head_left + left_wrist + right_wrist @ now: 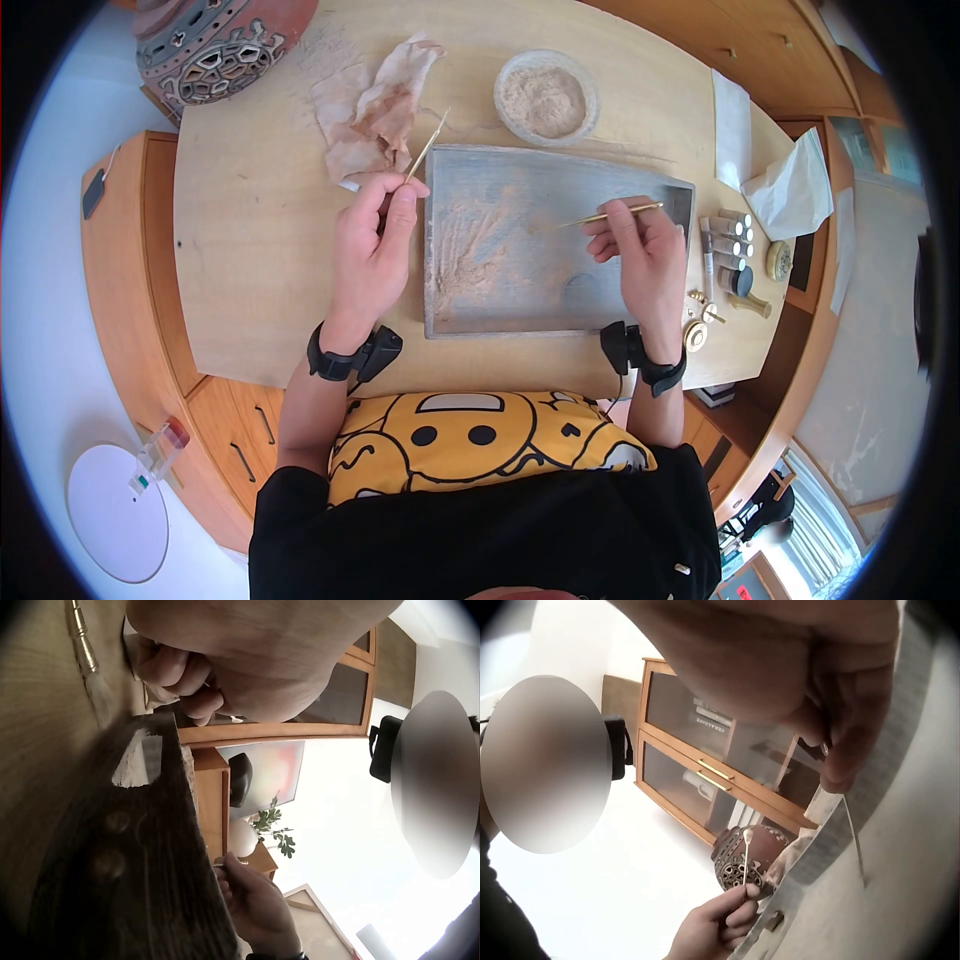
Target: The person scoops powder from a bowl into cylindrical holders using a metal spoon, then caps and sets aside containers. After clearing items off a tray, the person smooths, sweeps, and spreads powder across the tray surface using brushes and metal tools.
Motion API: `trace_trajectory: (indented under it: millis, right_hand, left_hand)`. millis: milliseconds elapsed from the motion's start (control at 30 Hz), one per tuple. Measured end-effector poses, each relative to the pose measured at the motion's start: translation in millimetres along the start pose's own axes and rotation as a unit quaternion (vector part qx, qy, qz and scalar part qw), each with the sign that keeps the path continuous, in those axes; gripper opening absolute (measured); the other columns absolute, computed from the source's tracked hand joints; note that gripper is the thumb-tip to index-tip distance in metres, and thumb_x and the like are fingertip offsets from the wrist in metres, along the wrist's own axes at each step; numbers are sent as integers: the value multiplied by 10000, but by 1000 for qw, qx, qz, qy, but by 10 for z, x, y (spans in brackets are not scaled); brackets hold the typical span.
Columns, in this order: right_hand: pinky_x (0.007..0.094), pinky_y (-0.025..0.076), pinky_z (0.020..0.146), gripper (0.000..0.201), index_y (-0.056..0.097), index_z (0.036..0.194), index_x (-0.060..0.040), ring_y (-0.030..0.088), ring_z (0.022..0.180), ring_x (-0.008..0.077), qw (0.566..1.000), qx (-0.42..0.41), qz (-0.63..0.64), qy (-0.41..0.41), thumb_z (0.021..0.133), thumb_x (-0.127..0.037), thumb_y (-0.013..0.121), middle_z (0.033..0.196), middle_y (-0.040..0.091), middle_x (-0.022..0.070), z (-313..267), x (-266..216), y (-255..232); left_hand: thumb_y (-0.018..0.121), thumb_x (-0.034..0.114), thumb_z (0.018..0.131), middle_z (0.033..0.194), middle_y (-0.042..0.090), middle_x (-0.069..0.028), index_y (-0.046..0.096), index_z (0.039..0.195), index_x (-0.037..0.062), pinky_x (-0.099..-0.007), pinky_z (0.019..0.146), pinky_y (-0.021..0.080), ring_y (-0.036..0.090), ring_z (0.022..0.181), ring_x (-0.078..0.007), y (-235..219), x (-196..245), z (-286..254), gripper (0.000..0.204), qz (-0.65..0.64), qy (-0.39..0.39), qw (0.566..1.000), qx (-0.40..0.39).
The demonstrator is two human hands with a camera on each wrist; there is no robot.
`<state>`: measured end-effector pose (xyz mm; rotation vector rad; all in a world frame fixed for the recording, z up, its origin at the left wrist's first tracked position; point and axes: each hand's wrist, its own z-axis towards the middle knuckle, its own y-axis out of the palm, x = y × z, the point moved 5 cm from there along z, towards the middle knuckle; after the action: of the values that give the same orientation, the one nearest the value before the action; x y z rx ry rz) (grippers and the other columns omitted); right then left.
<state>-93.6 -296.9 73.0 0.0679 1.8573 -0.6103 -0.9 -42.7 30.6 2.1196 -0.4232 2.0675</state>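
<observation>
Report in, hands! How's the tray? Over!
Left fingers pinch gold tool. Right fingers hold second gold tool over gray tray. Powder smeared across tray's left side. Cloth, bowl outside tray, seemingly not blocking.

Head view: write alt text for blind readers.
A left hand holds a slim golden tool beside a grey rectangular tray streaked with pinkish powder; a right hand holds another over it. A round grey bowl of beige powder stands beyond.

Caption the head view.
Left hand and right hand each hold a slender golden tool near a dusty grey rectangular tray.
</observation>
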Motion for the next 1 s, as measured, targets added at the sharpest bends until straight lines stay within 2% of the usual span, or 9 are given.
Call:
trace_trajectory:
  millis: [167,233,300,400,533,600,700,833,1000]
  right_hand:
    - [251,519,579,209,652,896,58,646,613,118,999,-54,5,2,985,-115,575,748,698,98,-210,-44,300]
    - [254,525,586,217,649,897,62,656,624,125,994,-104,-21,-35,988,-120,573,751,701,101,-272,-84,385]
    - [256,529,589,220,647,902,63,663,628,128,996,-87,5,-23,992,-121,567,753,704,107,-262,-127,335]
    - [254,528,586,207,645,916,58,663,628,126,999,13,-13,-36,991,-119,568,745,702,102,-91,-91,77]
    - [252,528,586,211,647,916,56,663,627,127,1000,-4,-15,-24,990,-126,572,738,701,100,-117,-32,183]
    - [251,528,584,209,649,921,54,661,621,123,996,-77,-25,-26,988,-129,577,730,700,99,-219,-37,352]
    - [254,528,581,206,647,915,52,662,613,127,998,-46,26,-16,985,-131,583,721,696,97,-214,-74,305]
    - [254,526,578,198,646,915,50,660,614,123,999,16,-13,-32,983,-126,585,719,694,92,-86,-57,110]
    - [256,528,586,234,645,891,59,659,623,118,993,-89,-49,-61,991,-138,564,729,700,94,-269,-114,349]
  left_hand:
    - [521,115,1015,668,431,64,616,965,2,-218,528,273,339,605,-23,-7,-2,2,156,8,-14,1000,-2]
    - [522,116,1015,667,427,65,616,965,3,-218,528,272,337,605,-23,-8,-12,4,155,8,-15,1000,-4]
    - [524,117,1015,666,422,66,617,965,4,-217,528,271,334,605,-22,-10,-15,1,155,8,-16,1000,-4]
    - [527,121,1014,664,418,66,617,968,4,-218,529,269,333,607,-24,-7,-11,-8,155,6,-17,1000,-1]
    - [531,127,1014,664,418,66,619,972,5,-220,529,268,335,610,-26,-3,-9,-4,156,8,-13,1000,-1]
    - [533,128,1013,666,419,66,619,972,5,-221,530,270,337,610,-27,-8,-25,-12,156,7,-22,1000,-3]
    - [533,129,1013,666,422,63,618,970,3,-221,530,272,340,610,-28,-14,-24,1,158,9,-18,1000,-6]
    - [533,128,1013,665,427,61,617,967,2,-221,530,271,340,610,-26,-8,-23,-3,158,10,-12,1000,-2]
    - [530,122,1013,666,432,60,618,966,5,-220,530,271,339,607,-26,-7,-11,-2,154,5,-12,1000,-3]
